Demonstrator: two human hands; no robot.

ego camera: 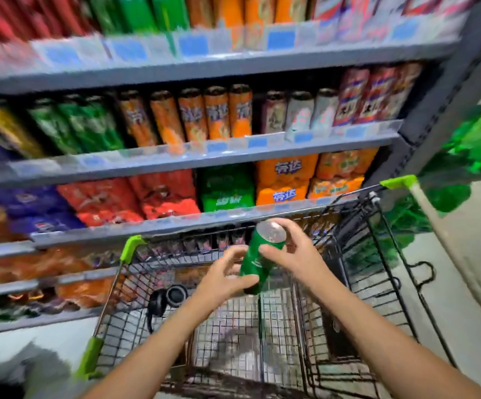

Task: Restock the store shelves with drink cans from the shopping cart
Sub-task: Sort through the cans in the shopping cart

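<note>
Both my hands clamped on tall green metal drink can (258,262): left hand (223,279) low, right hand (294,250) near top, above black wire shopping cart (377,283).

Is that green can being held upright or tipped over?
Roughly upright, leaning slightly. The green can has its silver top facing up, with the left hand gripping low and the right hand near the top, above the cart.

Pale floor (446,286) is running beside grey shelving, its dark upright (446,90) rising at right. Blurred green goods (475,145) are sitting beyond it. Dim light is falling overall.
</note>
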